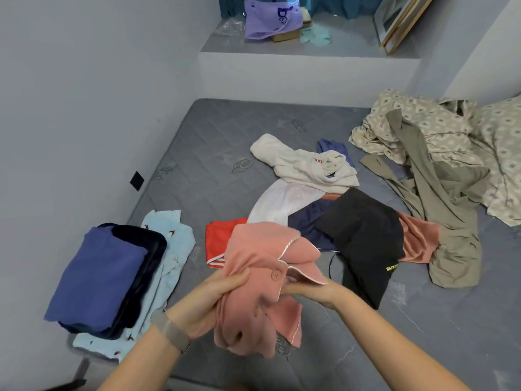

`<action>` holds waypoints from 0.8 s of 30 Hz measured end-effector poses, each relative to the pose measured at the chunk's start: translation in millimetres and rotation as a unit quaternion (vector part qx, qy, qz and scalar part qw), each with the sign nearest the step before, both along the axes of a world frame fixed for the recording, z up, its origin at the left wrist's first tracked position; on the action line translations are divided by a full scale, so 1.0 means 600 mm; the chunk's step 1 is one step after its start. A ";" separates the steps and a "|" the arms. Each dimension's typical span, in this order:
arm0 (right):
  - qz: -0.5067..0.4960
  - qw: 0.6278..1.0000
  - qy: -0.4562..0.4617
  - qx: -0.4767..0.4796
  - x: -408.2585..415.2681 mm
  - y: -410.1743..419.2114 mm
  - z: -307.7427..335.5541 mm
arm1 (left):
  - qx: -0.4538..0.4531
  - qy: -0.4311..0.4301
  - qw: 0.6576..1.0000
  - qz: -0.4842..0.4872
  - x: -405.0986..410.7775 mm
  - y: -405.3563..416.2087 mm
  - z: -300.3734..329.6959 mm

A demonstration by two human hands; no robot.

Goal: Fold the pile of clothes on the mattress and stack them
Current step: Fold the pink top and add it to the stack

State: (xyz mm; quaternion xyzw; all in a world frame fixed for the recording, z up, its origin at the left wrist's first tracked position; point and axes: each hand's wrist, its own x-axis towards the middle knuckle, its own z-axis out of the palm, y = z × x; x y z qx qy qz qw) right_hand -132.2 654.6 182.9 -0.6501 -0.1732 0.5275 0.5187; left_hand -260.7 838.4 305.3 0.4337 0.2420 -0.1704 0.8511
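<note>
A salmon-pink buttoned garment with white piping (262, 258) hangs bunched above the grey mattress (203, 153). My left hand (208, 297) grips its left side and my right hand (313, 290) pinches its piped edge near the button. Behind it lies the unfolded pile: a cream top (304, 165), a white piece (282, 204), red shorts (218, 235), a navy piece (307, 221), a black garment (363, 235) and more pink cloth (417, 241). At the left sits a stack: a blue folded garment (98, 275) on a dark navy one (146, 258), over a light-blue bird-print piece (172, 249).
A patterned beige bedsheet (451, 131) and an olive garment (439, 204) are heaped at the right. Grey walls close in on the left and back. A raised ledge (310, 63) behind the mattress holds a purple bag (267, 21) and a framed picture (400, 21).
</note>
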 end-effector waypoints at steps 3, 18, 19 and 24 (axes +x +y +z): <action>-0.030 0.996 0.079 0.042 -0.014 0.026 -0.013 | 0.019 0.027 0.999 0.038 0.014 0.000 -0.019; -0.058 0.998 -0.010 -0.031 -0.060 -0.032 -0.015 | 0.318 0.046 0.939 -0.125 -0.075 0.079 -0.058; -0.048 0.997 -0.042 -0.038 -0.059 -0.050 -0.008 | 0.346 0.050 0.921 -0.170 -0.091 0.093 -0.061; 0.197 0.977 -0.061 -0.064 -0.069 -0.094 0.077 | 0.371 0.013 0.803 -0.467 -0.128 0.146 -0.050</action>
